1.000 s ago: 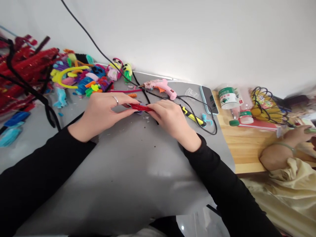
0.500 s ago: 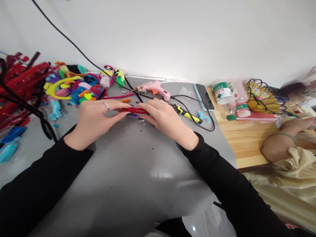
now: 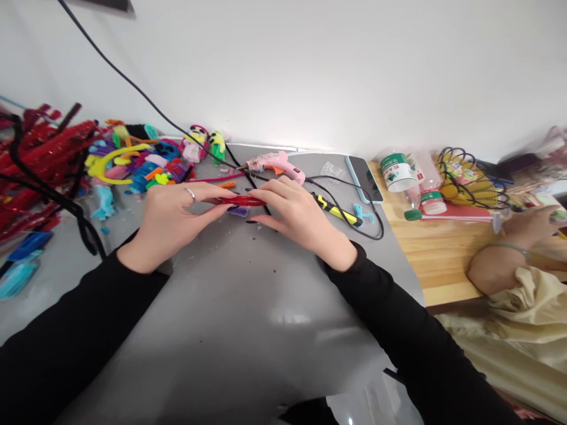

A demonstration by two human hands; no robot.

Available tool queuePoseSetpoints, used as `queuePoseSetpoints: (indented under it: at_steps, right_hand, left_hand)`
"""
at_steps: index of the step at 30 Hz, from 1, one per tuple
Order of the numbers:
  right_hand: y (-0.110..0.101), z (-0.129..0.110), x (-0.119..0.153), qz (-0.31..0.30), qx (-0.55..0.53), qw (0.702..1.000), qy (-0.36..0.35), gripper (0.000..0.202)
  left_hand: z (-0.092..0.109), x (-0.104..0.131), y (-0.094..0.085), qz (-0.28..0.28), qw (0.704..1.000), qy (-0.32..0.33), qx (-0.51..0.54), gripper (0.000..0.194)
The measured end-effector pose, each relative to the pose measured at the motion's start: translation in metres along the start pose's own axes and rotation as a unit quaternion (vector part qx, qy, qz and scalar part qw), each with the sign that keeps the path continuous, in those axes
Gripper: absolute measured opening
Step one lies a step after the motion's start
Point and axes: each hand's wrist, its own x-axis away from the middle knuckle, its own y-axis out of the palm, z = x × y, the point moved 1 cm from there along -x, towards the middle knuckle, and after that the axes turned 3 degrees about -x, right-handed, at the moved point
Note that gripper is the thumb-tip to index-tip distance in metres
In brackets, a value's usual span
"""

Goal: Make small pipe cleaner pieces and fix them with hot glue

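Observation:
A short red, shiny length that looks like tinsel pipe cleaner (image 3: 241,201) is stretched level between my two hands, above the grey mat. My left hand (image 3: 175,218) pinches its left end between thumb and fingers; a ring is on one finger. Over its right end lie the fingers of my right hand (image 3: 295,215), with the thumb a little lower and apart from the index fingertip. The right end is hidden behind those fingers. Just below the red piece lies a small purple piece (image 3: 239,211), and an orange piece (image 3: 227,185) is behind it.
Behind my hands lie a pink glue gun (image 3: 277,163), a yellow-black tool (image 3: 339,211) and a phone (image 3: 364,179). Colourful pipe cleaners (image 3: 133,162) and red tinsel stems (image 3: 48,147) are heaped left. Bottles (image 3: 398,171) stand right, near another person's arm (image 3: 505,260).
My right thumb has dropped slightly away from the red pipe cleaner and the fingertips. The left hand keeps its pinch. The view has shifted a little.

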Motion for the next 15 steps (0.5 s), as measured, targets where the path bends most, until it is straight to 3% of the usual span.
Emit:
queuePoseSetpoints:
  at_steps: [8, 15]
  right_hand:
    - [-0.0025, 0.0012, 0.0004, 0.027, -0.02, 0.999, 0.005, 0.037]
    - [-0.0011, -0.001, -0.0008, 0.063, -0.019, 0.998, 0.007, 0.031]
  left_hand:
    - [0.0016, -0.0005, -0.0013, -0.005, 0.986, -0.125, 0.113, 0.016]
    - [-0.0031, -0.0053, 0.0013, -0.03, 0.949, -0.2, 0.242, 0.028]
